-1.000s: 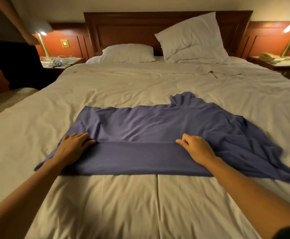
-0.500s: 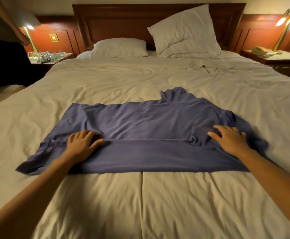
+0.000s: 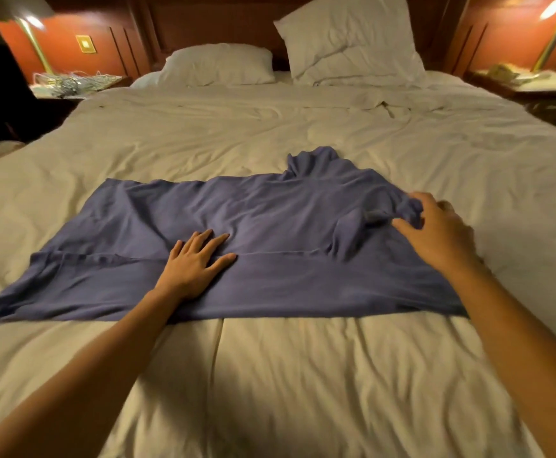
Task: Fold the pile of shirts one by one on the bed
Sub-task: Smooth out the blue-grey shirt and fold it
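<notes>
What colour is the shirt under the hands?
The shirt is plain bluish purple, with no pattern; the head view shows it.

A wide bed point(image 3: 303, 375) with a rumpled cream cover carries a blue shirt point(image 3: 270, 209) spread crosswise over its middle, near edge folded over, plus a flat pillow point(image 3: 217, 64) and an upright pillow point(image 3: 349, 38) at its far end.

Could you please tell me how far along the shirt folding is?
Done: the blue shirt has its near edge folded over into a band. In hand: the left hand presses on that fold while the right hand grips bunched cloth at the shirt's right end. Left: the far sleeve sticks out, the left end lies loose, and no finished shirts show on the bed.
</notes>
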